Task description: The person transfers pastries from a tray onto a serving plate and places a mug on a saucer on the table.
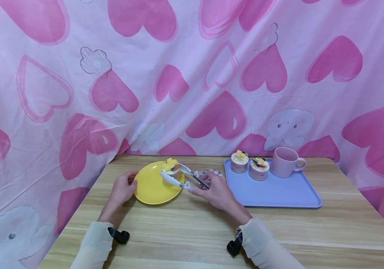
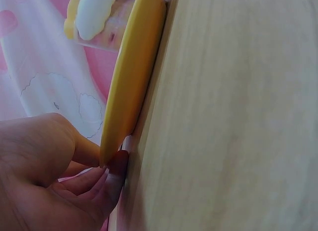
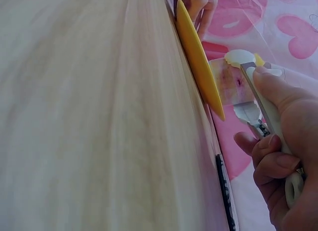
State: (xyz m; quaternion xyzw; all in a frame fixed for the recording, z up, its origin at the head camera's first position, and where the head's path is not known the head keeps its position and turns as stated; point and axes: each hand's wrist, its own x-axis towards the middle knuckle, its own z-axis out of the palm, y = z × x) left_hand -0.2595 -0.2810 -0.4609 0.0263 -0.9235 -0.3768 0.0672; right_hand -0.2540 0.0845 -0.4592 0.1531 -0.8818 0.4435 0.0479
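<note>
On the left of the table lies a yellow plate (image 1: 153, 190), its rim pinched by my left hand (image 1: 123, 188), thumb above and fingers below in the left wrist view. My right hand (image 1: 219, 191) grips a pair of tongs (image 1: 175, 181) with white tips. Those tips stand on either side of a small dessert cup (image 1: 171, 168) topped with yellow fruit pieces. The cup is over the plate's far right part; in the right wrist view, the cup (image 3: 231, 84) appears at the plate's surface. Whether the tips squeeze it, I cannot tell.
A blue tray (image 1: 279, 192) on the right bears two more dessert cups, the left one (image 1: 239, 163) and the right one (image 1: 258, 170), beside a pink mug (image 1: 283, 163). A checked round coaster (image 1: 216, 172) lies partly behind my right hand. A heart-patterned curtain (image 1: 192, 82) hangs behind the table.
</note>
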